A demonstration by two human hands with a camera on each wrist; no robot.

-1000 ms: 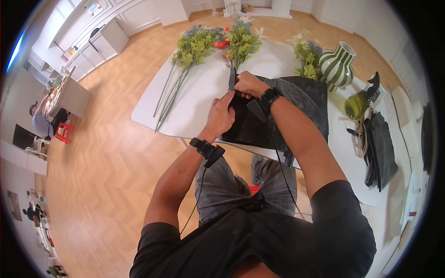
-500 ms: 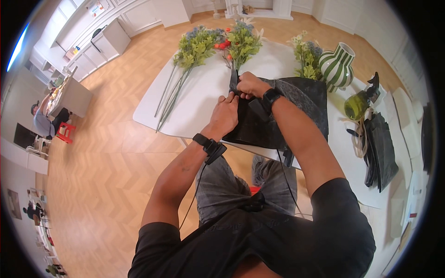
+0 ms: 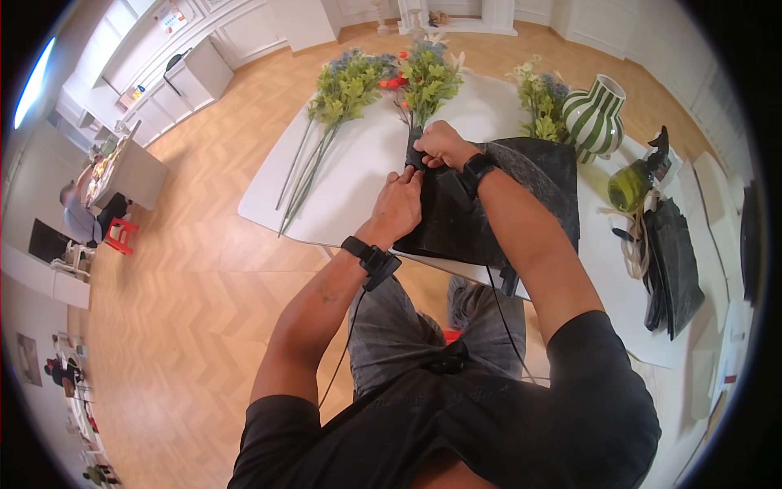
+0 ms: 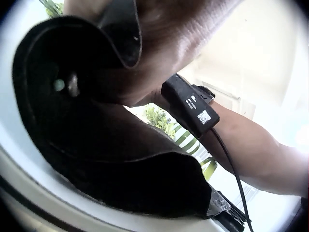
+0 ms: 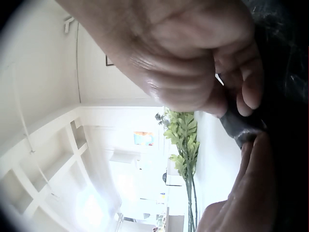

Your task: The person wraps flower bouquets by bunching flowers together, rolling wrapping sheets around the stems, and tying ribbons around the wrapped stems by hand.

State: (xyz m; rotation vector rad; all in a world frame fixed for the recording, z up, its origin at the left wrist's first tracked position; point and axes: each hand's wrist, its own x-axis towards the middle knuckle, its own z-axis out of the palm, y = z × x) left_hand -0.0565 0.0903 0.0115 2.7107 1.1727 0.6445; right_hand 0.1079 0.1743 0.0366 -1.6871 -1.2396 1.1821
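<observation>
A black wrapping sheet (image 3: 533, 191) lies at the table's front edge, its left side curled round the lower stems of a flower bunch (image 3: 432, 94) with leaves, blue and red blooms. My right hand (image 3: 444, 145) pinches the rolled part from the right, just below the leaves. Close beneath, my left hand (image 3: 397, 208) grips the same edge, its fingertips near the right hand's. In the left wrist view the sheet (image 4: 145, 183) forms a wide curl, with a round pale-green stem end (image 4: 59, 85) inside it. The rest of the stems is hidden by the sheet.
On the white table (image 3: 277, 204), a second leafy bunch (image 3: 346, 90) lies left. At right are a third bunch (image 3: 538, 98), a green-striped vase (image 3: 595, 118), a green spray bottle (image 3: 629, 187), beige ribbon (image 3: 637, 253) and a folded dark apron-like cloth (image 3: 674, 261).
My left hand has moved right and slightly down, closer beside the right hand. The black flap that stuck up beside the stems now lies wrapped round them.
</observation>
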